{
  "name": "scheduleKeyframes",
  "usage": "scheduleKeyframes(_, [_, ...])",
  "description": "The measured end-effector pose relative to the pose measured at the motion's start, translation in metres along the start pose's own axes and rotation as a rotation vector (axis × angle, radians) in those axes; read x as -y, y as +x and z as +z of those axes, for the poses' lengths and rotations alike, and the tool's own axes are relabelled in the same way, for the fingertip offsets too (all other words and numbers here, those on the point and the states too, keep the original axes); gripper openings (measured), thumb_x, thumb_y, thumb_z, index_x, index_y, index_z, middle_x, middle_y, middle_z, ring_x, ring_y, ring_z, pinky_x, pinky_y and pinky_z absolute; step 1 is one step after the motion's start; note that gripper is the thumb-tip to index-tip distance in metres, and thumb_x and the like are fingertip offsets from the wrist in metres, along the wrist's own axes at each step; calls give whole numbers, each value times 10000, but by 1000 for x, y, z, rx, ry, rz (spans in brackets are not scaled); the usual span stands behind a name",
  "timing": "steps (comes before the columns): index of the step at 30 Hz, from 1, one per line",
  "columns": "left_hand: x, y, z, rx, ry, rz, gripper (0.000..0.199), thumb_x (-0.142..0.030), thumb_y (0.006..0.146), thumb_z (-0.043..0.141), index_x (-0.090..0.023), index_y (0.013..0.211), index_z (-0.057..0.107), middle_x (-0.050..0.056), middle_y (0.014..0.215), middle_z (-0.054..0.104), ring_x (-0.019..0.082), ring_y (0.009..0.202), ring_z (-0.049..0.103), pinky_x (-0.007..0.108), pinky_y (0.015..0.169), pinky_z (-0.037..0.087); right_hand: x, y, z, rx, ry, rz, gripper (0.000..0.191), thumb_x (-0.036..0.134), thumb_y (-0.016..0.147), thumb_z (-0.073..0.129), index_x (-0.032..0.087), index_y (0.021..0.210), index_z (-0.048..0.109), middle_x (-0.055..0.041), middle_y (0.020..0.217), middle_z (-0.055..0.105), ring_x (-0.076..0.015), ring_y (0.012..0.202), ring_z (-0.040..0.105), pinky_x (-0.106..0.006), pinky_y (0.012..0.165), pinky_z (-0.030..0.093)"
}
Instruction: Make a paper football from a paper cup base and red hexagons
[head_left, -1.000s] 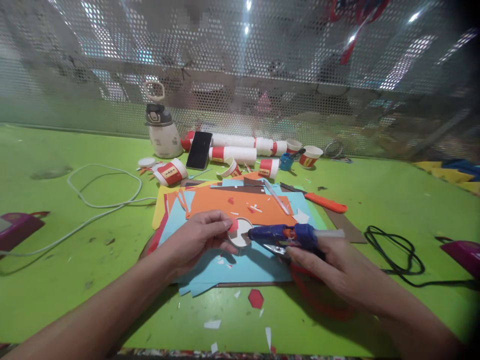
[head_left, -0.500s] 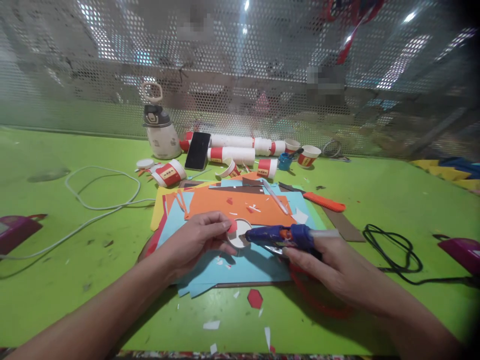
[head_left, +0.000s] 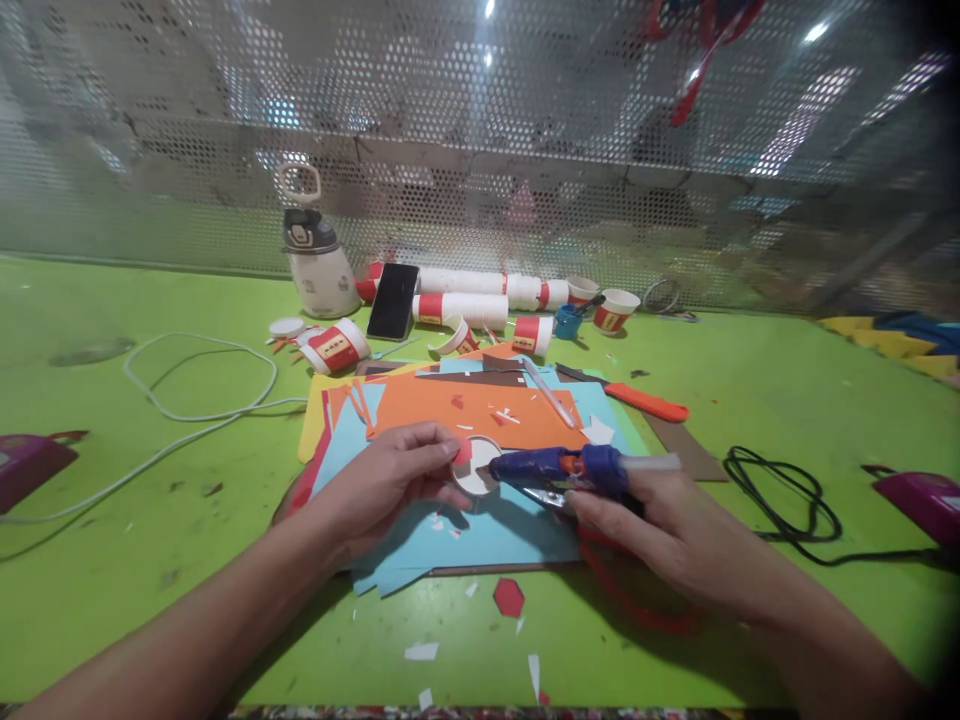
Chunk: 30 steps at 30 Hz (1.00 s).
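Observation:
My left hand (head_left: 409,470) pinches the edge of a round white paper cup piece (head_left: 480,480), its flat disc facing up, with a small red paper piece (head_left: 464,452) by my fingertips. My right hand (head_left: 652,525) is wrapped round a blue glue gun (head_left: 551,468), whose nozzle points left and meets or hovers just over the disc; I cannot tell which. A clear glue stick (head_left: 651,463) pokes out of the gun's back. Beneath both hands lie sheets of light blue paper (head_left: 510,535) and orange paper (head_left: 420,405). A red hexagon (head_left: 508,598) lies nearer me.
Behind the papers are several paper cups (head_left: 336,346), a stack of cups (head_left: 469,310), a phone (head_left: 394,300), a bottle (head_left: 322,275) and a blue paint pot (head_left: 568,322). An orange cutter (head_left: 646,402) lies right. A white cable (head_left: 202,418) and black cable (head_left: 787,500) flank the papers.
Almost nothing differs. The whole view has shifted very slightly; both hands keep their hold, and the glue gun's nozzle stays at the white disc.

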<state>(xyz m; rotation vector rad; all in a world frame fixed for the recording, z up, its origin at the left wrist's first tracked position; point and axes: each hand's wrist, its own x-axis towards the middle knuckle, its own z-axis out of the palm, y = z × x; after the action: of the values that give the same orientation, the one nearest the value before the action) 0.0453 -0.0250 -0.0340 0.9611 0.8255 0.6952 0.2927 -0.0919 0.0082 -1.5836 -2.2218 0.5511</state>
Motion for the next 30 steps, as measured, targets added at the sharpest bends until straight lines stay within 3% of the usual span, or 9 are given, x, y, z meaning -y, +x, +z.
scheduleKeyframes(8, [1,-1,-1,12,-10,20,130,-219,853,591,-127,762,581,34,766,609,143,645,645,274,645,528,-16,2,-6,-251,267,81,418,549,882,508,185,737,655,-47,721,671,-190,671,619,-284,604,494])
scheduleKeyframes(11, [1,-2,-2,12,-9,32,142,-226,853,597,-128,752,585,25,765,599,136,640,639,266,646,525,-26,6,-10,-321,218,111,462,574,873,504,167,736,674,-68,727,690,-201,692,629,-300,630,496])
scheduleKeyframes(17, [0,-2,-2,3,-34,40,146,-247,819,651,-127,744,614,25,747,605,132,655,623,260,654,530,-48,14,-20,-462,57,186,520,593,886,455,128,866,687,-71,715,686,-197,646,632,-277,533,487])
scheduleKeyframes(22, [1,-1,0,18,-29,44,158,-259,820,654,-124,746,617,37,768,629,127,647,622,246,638,523,-79,28,-26,-545,-158,317,415,471,855,589,122,1073,643,-93,898,706,-241,802,661,-321,663,514])
scheduleKeyframes(24, [2,-1,1,25,-27,39,162,-262,829,644,-124,748,616,37,760,628,127,653,619,251,646,528,-96,38,-26,-509,-251,368,330,373,848,641,124,1064,645,-122,1018,685,-245,899,650,-352,768,516])
scheduleKeyframes(26, [3,-2,1,33,-31,27,155,-257,826,648,-124,752,617,39,749,631,126,642,618,247,636,527,-112,47,-24,-432,-327,397,242,318,898,609,148,1069,631,-86,1084,658,-215,952,636,-401,829,513])
scheduleKeyframes(30, [3,-4,1,32,-58,57,146,-246,805,673,-122,746,625,44,754,634,124,643,618,241,632,531,-134,56,-15,-304,-402,419,255,295,915,599,152,1126,610,-86,1162,623,-223,1003,624,-424,850,517])
